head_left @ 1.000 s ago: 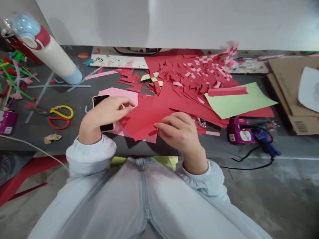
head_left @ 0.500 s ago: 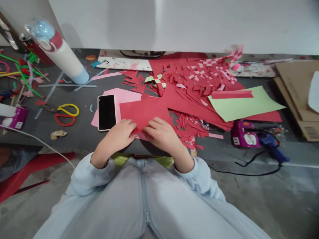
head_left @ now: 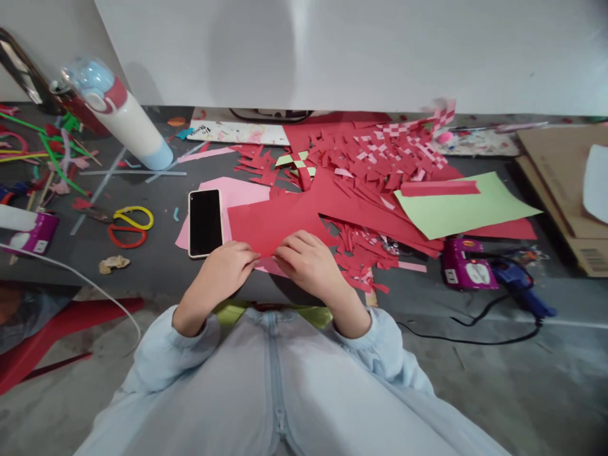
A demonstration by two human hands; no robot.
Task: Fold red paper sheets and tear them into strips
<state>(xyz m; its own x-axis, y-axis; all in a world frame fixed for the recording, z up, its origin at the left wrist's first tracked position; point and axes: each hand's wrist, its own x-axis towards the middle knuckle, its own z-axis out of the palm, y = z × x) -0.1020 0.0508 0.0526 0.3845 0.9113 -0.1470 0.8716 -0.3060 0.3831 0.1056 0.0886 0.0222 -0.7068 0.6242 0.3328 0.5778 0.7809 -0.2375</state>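
Note:
A red paper sheet lies in front of me, partly over a pink paper sheet. At its near edge my left hand is closed, fingertips pinching the paper. My right hand also closes on that edge, a short gap to the right. The edge looks turned up between the fingers, though the fingertips hide most of it. A white-cased phone rests on the pink sheet, right beside my left hand. Cut red paper pieces are heaped to the right of my right hand.
Scissors and a tall bottle are at the left. Green paper with a red strip lies right of the heap. A blue glue gun with a black cord sits by a purple box. Cardboard lies far right.
The view has tilted slightly, so everything sits a little lower in the picture. Both hands stay at the red sheet's near edge; their fingers have shifted only slightly.

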